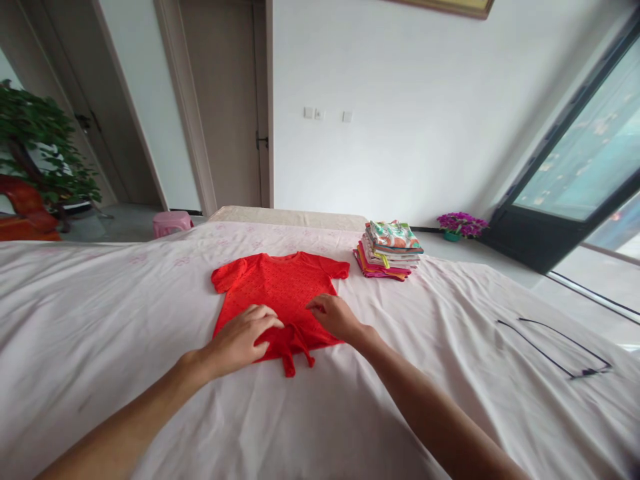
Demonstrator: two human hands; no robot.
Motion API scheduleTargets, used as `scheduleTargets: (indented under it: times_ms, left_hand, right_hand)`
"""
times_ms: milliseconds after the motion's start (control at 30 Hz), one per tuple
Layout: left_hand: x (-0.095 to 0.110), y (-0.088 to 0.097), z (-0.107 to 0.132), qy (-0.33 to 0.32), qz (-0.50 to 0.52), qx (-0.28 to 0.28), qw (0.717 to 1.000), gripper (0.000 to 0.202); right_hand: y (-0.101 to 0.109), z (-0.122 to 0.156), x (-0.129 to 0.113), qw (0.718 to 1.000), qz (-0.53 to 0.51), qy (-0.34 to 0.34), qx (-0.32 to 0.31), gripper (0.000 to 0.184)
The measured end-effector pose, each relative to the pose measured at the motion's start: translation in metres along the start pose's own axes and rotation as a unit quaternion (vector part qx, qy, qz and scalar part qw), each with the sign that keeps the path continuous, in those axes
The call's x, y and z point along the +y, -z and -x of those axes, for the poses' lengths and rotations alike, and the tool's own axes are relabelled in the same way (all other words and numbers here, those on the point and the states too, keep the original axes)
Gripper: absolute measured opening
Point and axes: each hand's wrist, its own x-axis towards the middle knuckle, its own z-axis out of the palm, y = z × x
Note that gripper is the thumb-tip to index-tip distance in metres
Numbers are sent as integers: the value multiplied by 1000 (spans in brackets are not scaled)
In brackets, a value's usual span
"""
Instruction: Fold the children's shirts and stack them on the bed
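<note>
A red short-sleeved shirt [280, 277] lies spread on the pale bedsheet, its neckline pointing away from me. Two loose red tie ends [289, 363] stick out past its near hem, where the fabric is bunched. My left hand [247, 333] is over the lower left part of the shirt, thumb and fingers apart, gripping nothing. Over the lower right side is my right hand [333, 315], its fingers loosely bent and nothing visible in them. Whether either hand presses on the cloth is hard to see.
A stack of folded clothes [393, 250] sits right of the shirt. Eyeglasses [565, 353] lie farther right on the wrinkled bedsheet [125, 300]. Beyond the bed are a pink stool [171, 223], a pot of purple flowers [463, 225] and a leafy plant [45, 147].
</note>
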Motion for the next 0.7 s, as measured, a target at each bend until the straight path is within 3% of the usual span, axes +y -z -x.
scheduleTargets:
  times_ms: [67,133,300,467,600,700]
  left_hand:
    - [19,-4,0,-20,0,-28,999,52]
    - [26,-13,0,-5,3,-37,999,45]
    - [11,-37,-5,81,119,36,989,13]
    - [1,-44,-9,200,290,161,922,21]
    - [-3,-42,-7,248,401,200,859,26]
    - [-6,-40,-5,279,469,209,812,26]
  right_hand:
    - [-12,1,-3,997,-73,13,-36,27]
    - [-24,2,1,990,-126,0,-66,25]
    - [-38,6,17,979,-194,-16,-54,21]
    - [-41,7,24,969,-240,-9,-62,19]
    - [-35,7,20,968,-228,-18,-101,23]
    - [-25,8,12,980,-155,-31,-120,24]
